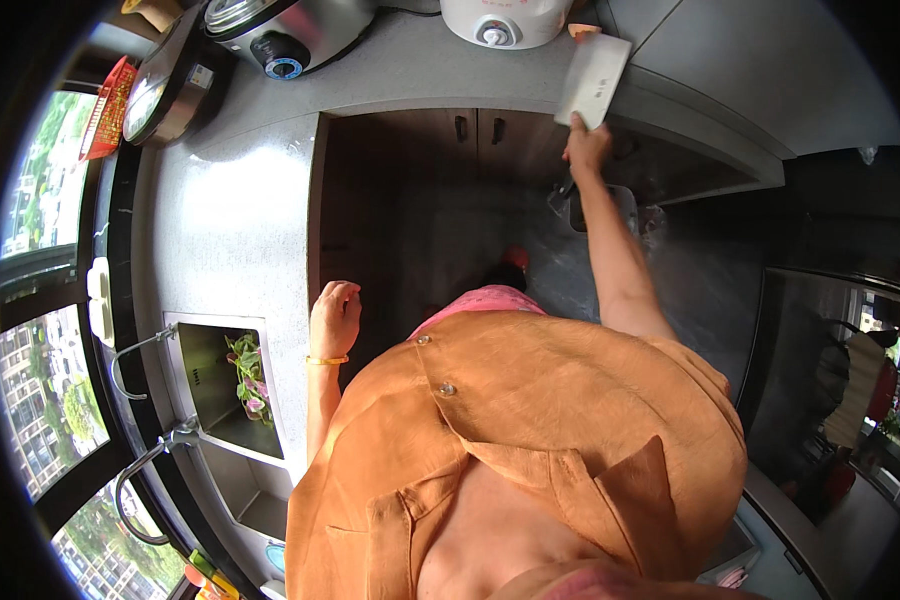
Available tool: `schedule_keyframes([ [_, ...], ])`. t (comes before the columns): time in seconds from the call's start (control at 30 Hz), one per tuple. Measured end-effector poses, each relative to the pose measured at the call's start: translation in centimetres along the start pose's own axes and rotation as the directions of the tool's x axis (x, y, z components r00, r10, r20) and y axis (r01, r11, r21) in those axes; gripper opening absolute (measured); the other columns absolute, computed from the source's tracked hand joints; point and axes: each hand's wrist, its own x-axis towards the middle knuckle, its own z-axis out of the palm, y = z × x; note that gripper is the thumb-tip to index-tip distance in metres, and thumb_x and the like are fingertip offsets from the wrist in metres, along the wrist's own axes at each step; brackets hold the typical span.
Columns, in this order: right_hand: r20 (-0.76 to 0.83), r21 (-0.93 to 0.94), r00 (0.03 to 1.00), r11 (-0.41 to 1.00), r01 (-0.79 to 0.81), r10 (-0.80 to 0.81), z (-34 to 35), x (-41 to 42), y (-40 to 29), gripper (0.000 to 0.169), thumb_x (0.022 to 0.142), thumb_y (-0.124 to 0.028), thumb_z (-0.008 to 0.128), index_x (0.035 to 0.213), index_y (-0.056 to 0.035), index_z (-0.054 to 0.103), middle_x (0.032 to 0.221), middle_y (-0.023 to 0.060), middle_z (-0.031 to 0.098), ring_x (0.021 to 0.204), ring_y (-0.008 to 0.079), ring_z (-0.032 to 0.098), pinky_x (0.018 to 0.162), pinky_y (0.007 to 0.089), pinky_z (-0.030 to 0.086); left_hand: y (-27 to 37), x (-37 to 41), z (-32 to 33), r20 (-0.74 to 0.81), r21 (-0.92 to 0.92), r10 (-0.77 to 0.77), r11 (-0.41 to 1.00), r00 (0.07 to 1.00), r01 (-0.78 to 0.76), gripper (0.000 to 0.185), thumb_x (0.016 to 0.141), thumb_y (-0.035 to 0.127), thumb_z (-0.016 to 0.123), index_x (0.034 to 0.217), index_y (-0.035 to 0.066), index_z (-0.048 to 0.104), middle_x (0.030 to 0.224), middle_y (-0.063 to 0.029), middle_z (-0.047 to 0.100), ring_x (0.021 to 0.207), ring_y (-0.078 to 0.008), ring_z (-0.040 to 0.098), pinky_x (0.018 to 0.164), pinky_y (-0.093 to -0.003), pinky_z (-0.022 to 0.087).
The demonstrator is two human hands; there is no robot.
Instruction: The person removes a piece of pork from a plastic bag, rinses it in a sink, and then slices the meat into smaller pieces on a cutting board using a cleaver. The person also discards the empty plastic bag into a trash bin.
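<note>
A cleaver point(594, 79) with a broad pale metal blade is in my right hand point(589, 148), which grips it at the handle end. My right arm is stretched forward, and the blade overlaps the far counter's front edge in view. Behind the blade's tip, a small orange item point(583, 30) is partly hidden. My left hand point(337, 319) hangs by the left counter's edge with its fingers curled in, and nothing shows in it. A yellow bangle point(327, 361) circles that wrist.
Leafy greens with pink parts point(249, 375) lie in the left sink basin point(187, 390), under curved faucets point(124, 375). A white cooker point(504, 22) and a steel cooker point(311, 37) stand on the far counter point(412, 75). On the floor sits a bag-lined bin point(624, 201).
</note>
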Motion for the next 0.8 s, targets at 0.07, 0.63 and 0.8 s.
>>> schedule_keyframes([
  [0.07,0.106,-0.043,0.994,0.999,-0.012,0.017,1.2,-3.4,0.6,0.029,0.081,-0.019,0.064,0.083,0.0074,0.054,0.051,0.0095,0.052,0.033,0.0176,0.048,0.029,0.0321,0.037,0.1,0.0,0.3,-0.002,0.007,-0.011,1.0,1.0,0.011,0.01,0.08,0.001,0.055,0.088,0.0,0.062,0.087,-0.0132,0.061,0.074,-0.029,0.06,0.065,-0.0335,0.048],
  [0.63,0.147,-0.141,0.981,0.984,-0.109,0.129,1.7,-4.4,4.8,0.034,0.077,-0.02,0.068,0.083,0.0105,0.054,0.057,0.0161,0.056,0.036,0.023,0.053,0.03,0.0335,0.04,0.1,1.2,0.6,0.02,0.028,0.04,0.999,0.999,-0.041,0.01,0.081,0.002,0.054,0.087,0.001,0.062,0.087,-0.0133,0.061,0.073,-0.0287,0.061,0.064,-0.0333,0.049],
  [0.8,-0.117,-0.371,0.93,0.884,0.286,-0.349,-0.3,2.1,0.9,0.039,0.079,-0.03,0.065,0.086,0.0076,0.057,0.072,0.0219,0.063,0.059,0.0343,0.062,0.049,0.0431,0.047,0.7,1.8,0.2,0.015,0.007,0.076,0.997,0.997,-0.076,0.011,0.083,0.002,0.053,0.088,-0.001,0.062,0.087,-0.0139,0.061,0.073,-0.0267,0.062,0.063,-0.0314,0.05],
])
